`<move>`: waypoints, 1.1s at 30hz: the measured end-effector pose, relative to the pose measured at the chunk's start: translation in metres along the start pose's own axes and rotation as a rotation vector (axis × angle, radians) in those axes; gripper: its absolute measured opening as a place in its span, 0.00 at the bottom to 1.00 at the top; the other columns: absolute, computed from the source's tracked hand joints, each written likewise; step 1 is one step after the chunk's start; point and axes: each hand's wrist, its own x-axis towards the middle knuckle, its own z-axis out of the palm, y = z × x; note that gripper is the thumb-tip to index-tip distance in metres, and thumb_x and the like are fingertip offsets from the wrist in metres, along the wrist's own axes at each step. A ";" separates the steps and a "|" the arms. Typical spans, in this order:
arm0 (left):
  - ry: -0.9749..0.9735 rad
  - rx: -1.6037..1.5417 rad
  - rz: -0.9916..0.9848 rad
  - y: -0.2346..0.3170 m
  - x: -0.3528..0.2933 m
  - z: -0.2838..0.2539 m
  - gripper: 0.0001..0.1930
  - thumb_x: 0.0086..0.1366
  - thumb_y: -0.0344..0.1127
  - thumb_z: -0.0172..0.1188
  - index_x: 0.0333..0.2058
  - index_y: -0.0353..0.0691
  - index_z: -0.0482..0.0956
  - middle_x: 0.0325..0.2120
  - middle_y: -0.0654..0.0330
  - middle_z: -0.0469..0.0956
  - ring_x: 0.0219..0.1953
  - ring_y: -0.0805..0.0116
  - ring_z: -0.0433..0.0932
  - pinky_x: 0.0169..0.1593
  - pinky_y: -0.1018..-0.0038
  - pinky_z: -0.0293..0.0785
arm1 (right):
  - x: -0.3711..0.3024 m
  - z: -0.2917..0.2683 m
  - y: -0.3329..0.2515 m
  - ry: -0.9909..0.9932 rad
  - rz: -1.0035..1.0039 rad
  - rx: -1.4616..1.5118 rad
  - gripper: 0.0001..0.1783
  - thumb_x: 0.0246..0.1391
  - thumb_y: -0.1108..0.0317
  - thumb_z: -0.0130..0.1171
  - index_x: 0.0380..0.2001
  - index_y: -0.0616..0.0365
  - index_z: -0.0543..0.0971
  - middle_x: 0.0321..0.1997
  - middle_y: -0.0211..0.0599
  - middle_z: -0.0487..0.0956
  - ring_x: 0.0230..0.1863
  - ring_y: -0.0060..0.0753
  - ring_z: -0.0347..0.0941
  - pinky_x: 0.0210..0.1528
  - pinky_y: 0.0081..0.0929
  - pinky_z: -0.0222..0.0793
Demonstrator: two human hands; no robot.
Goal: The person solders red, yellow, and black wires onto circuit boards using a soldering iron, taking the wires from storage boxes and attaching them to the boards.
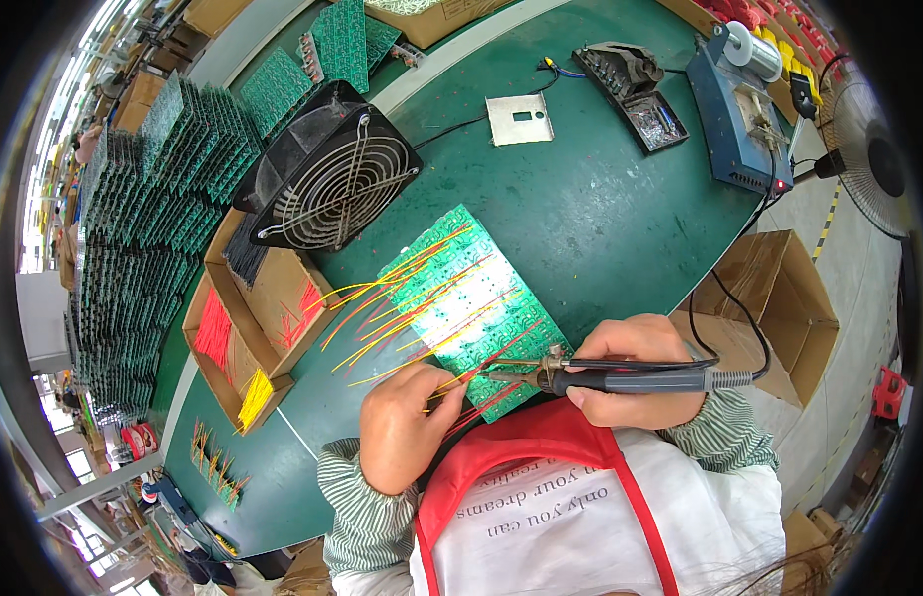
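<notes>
A green circuit board panel [526, 323] lies on the table in front of me, with rows of red and yellow wires [387, 286] sticking out over its left side. My right hand [640, 348] is wrapped round a soldering iron [635, 381] that has a solder feed tube along its top. The iron's tip points left, at the near part of the panel. Close to that tip, my left hand [402, 425] is closed in a pinch on a thin wire at the panel's near left edge. Its fingertips are partly hidden, and the wire's colour is unclear.
Left of the panel stand a black fan [344, 194] and a cardboard box [287, 360] of red, yellow and black wires. Tall stacks of circuit boards [148, 248] rise at far left. A blue soldering station [729, 114] with a solder reel is at back right; a carton [794, 308] stands below.
</notes>
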 end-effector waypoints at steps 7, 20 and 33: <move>-0.024 -0.006 0.003 0.001 0.002 -0.002 0.05 0.52 0.28 0.65 0.27 0.35 0.78 0.24 0.59 0.76 0.16 0.72 0.65 0.21 0.75 0.61 | 0.001 -0.004 -0.004 0.007 0.027 0.025 0.08 0.37 0.71 0.65 0.22 0.60 0.76 0.15 0.32 0.75 0.15 0.27 0.72 0.19 0.23 0.64; 0.309 0.283 -0.077 0.006 -0.006 -0.035 0.05 0.55 0.29 0.63 0.31 0.36 0.80 0.26 0.54 0.79 0.27 0.58 0.78 0.32 0.68 0.73 | -0.009 -0.014 -0.006 0.066 0.019 -0.052 0.09 0.36 0.71 0.65 0.22 0.60 0.76 0.15 0.32 0.75 0.15 0.26 0.72 0.19 0.22 0.65; -0.003 0.030 0.049 0.016 0.015 0.012 0.04 0.54 0.29 0.64 0.28 0.37 0.79 0.24 0.57 0.76 0.26 0.61 0.77 0.29 0.72 0.72 | -0.008 -0.018 -0.001 0.073 0.036 -0.046 0.09 0.37 0.71 0.65 0.23 0.61 0.76 0.17 0.34 0.76 0.16 0.25 0.72 0.21 0.21 0.65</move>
